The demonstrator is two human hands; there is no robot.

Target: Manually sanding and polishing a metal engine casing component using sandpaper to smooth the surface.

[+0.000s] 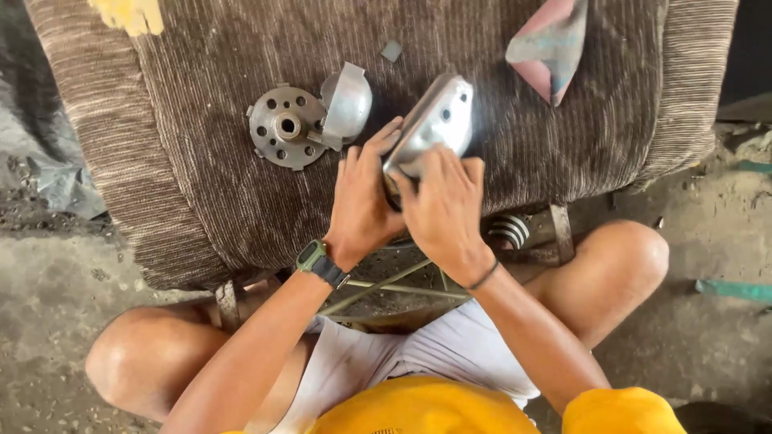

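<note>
My left hand (363, 197) grips the near end of a shiny, rounded metal cover (438, 120) with small holes, which rests on a brown corduroy cushion (201, 185). My right hand (442, 210) presses on the same cover from the right, fingers laid over its near edge. Whether something lies under those fingers is hidden. A green watch sits on my left wrist and a thin dark band on my right.
Left of the cover lie a round perforated metal disc (285, 127) and a curved metal shell (347, 104). A folded sheet of worn reddish sandpaper (548, 44) lies at the upper right, a small grey scrap (392, 51) near the top, a yellow cloth (129, 14) at top left. A coil spring (510, 230) shows below the cushion.
</note>
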